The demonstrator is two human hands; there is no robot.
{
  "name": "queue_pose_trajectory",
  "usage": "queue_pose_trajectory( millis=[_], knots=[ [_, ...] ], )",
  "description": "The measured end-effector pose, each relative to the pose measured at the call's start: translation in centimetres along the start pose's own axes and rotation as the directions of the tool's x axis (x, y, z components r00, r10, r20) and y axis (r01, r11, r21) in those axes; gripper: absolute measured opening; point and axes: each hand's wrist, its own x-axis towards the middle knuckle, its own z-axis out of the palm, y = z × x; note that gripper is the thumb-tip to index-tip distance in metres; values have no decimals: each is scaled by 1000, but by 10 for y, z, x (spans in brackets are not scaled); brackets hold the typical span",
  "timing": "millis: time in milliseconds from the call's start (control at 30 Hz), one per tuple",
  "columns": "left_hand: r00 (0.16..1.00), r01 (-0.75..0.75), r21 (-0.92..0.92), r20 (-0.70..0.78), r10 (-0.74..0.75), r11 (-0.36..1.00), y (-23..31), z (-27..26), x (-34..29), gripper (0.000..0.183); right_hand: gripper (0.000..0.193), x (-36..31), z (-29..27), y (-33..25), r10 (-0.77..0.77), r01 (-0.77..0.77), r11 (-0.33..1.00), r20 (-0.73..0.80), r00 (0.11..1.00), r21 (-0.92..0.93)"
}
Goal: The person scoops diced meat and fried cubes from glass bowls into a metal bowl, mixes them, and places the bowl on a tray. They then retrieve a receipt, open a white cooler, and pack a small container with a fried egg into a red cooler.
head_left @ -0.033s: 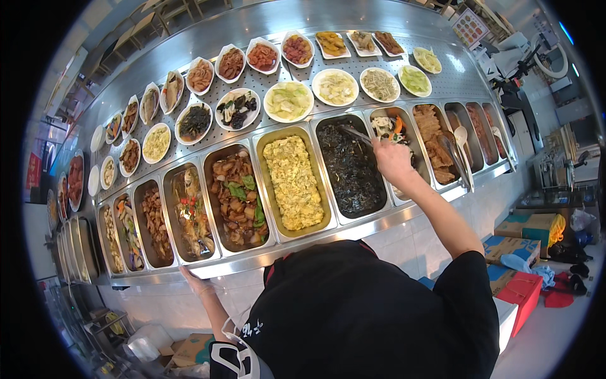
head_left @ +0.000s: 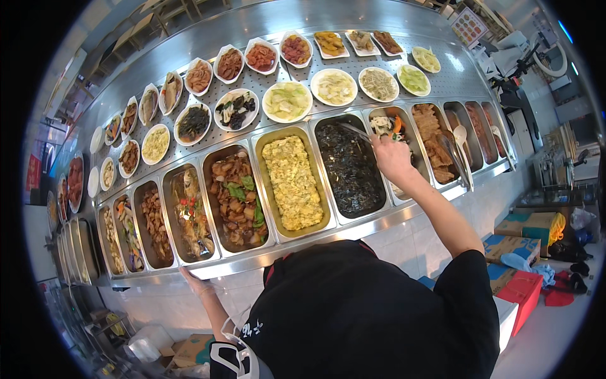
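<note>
My right hand [head_left: 391,156] is closed on metal tongs [head_left: 355,131]. Their arms reach left over the far end of a steel pan of dark, shiny seaweed [head_left: 350,170]. The hand itself hangs over the neighbouring pan of mixed vegetables [head_left: 384,124], hiding part of that food. My left hand [head_left: 199,285], in a clear glove, is at the counter's front edge below the pan of fish in sauce [head_left: 191,221]. Its visible finger is stretched out; the other fingers are mostly hidden. Left of the seaweed is a pan of scrambled egg [head_left: 291,183].
Braised meat with green peppers [head_left: 237,196] fills another pan. Right of my hand, a pan of browned slices [head_left: 429,136] holds tongs and a pale spoon [head_left: 462,140]. White plates of food [head_left: 287,101] line the perforated steel counter. Cardboard boxes [head_left: 514,246] and a red bag [head_left: 521,297] are at right.
</note>
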Motion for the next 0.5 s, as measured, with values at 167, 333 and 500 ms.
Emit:
queue_pose_trajectory(
  millis=[167,333,500],
  knots=[
    [999,16,-34,28,-15,999,1,3,0,68,21,12,7,-9,-42,43,999,38,998,-28],
    [1000,5,20,-15,-5,1000,-1,1,-1,65,30,12,1,-10,-65,63,997,58,996,35],
    [1000,-31,-9,-5,31,999,-2,0,3,65,15,21,-8,-23,-131,133,990,-38,991,41]
  ],
)
